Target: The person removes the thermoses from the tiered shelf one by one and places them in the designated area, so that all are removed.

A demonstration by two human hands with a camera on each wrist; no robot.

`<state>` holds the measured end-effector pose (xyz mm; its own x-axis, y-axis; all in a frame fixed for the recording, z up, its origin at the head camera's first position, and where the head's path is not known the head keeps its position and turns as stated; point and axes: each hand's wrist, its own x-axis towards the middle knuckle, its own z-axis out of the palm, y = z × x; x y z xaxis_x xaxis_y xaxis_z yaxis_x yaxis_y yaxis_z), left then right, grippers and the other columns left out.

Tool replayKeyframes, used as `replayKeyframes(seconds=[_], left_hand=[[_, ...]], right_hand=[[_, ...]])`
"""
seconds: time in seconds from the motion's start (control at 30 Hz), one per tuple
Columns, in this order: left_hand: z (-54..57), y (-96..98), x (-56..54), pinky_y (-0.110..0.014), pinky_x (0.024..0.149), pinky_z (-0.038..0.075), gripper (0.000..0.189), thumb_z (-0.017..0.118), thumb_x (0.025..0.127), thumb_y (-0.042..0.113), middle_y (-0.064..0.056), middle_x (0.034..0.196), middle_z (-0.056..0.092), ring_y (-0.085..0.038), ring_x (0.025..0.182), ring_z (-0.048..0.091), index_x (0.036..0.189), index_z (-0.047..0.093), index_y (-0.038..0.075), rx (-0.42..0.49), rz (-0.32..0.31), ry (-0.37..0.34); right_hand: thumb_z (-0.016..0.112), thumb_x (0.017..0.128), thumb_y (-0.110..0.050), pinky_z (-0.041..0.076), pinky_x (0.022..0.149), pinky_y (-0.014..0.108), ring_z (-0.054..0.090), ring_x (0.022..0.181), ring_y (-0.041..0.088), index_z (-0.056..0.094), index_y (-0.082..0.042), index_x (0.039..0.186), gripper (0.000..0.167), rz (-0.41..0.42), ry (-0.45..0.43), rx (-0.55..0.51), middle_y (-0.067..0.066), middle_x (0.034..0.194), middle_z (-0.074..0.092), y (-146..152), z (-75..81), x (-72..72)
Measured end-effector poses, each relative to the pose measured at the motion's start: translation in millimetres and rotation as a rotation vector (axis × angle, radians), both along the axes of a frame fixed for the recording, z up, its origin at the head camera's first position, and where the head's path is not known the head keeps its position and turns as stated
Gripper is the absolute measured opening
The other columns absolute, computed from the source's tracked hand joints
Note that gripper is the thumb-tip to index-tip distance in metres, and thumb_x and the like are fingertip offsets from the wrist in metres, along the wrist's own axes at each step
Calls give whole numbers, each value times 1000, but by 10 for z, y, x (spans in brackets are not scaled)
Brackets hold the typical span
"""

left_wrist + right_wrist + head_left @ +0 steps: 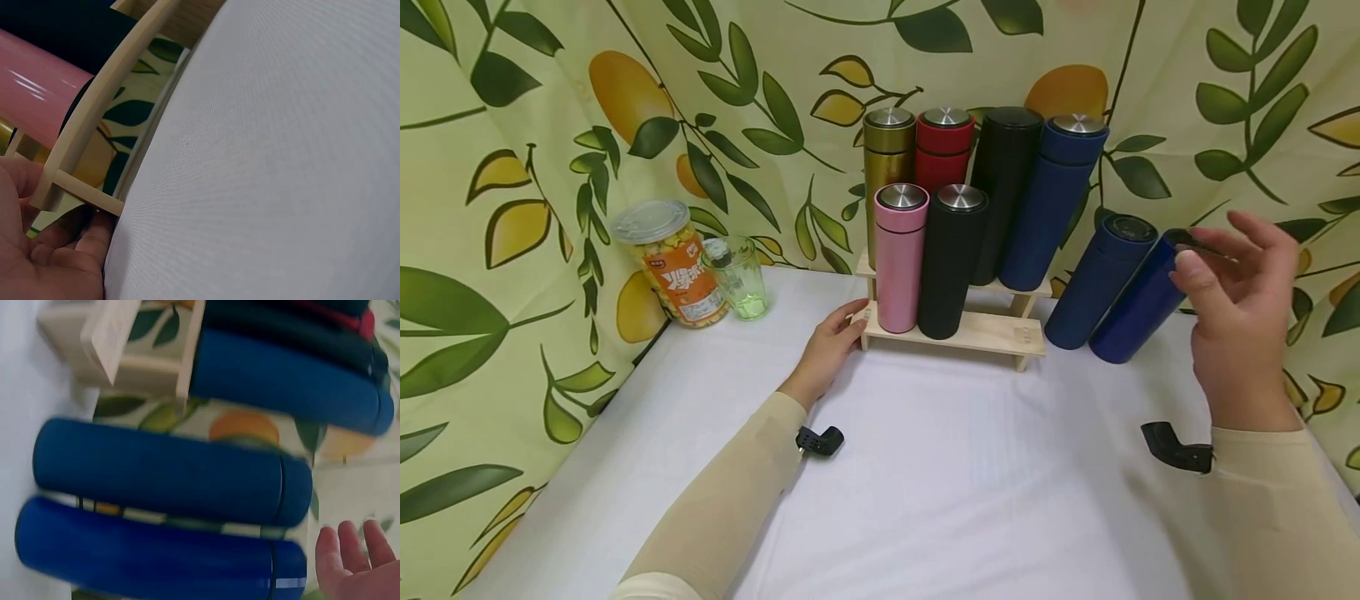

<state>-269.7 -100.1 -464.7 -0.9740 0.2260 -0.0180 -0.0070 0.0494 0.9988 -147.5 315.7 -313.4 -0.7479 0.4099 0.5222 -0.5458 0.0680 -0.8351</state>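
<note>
My left hand (pixel 833 343) grips the left end of a two-step wooden rack (pixel 992 327), its fingers at the end leg (pixel 87 194). On the lower step stand a pink thermos (pixel 901 267) and a black thermos (pixel 953 267). Behind them, the upper step carries a gold thermos (pixel 889 162), a red thermos (pixel 943 150), a taller black thermos (pixel 1006 192) and a dark blue thermos (pixel 1052 208). My right hand (pixel 1247 308) is raised beside the top of a bright blue thermos (pixel 1138 304), fingers spread and holding nothing. Between that one and the rack stands another navy thermos (pixel 1093 287).
At the left back, a clear-lidded jar of yellow snacks (pixel 673 262) stands beside a green-tinted glass (pixel 741 279). A white cloth (pixel 940 475) covers the table. Leaf-patterned curtains (pixel 760 100) hang behind and at the sides.
</note>
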Motion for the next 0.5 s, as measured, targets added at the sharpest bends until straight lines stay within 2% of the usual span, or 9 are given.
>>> replayKeyframes(seconds=[0.13,0.33,0.5], left_hand=[[-4,-2,-4,-37,113,51,48,59,115,20,-10,167,45,-25,142,55,162,53,15,4,-4,-1],[3,2,-5,-36,113,51,48,59,115,20,-11,167,45,-25,141,56,162,54,15,5,-5,2],[1,0,-8,-37,112,51,47,60,115,20,-11,166,46,-25,141,56,161,55,16,9,-3,0]], right_hand=[[69,102,2,50,105,23,55,133,29,46,-9,155,59,129,3,40,19,145,52,-202,-40,-9],[66,107,-4,46,107,22,51,135,28,41,-13,160,59,148,-107,246,13,149,51,-479,-172,-81],[67,107,-4,46,105,26,52,134,27,37,-13,163,64,181,-191,370,9,148,51,-724,-385,-177]])
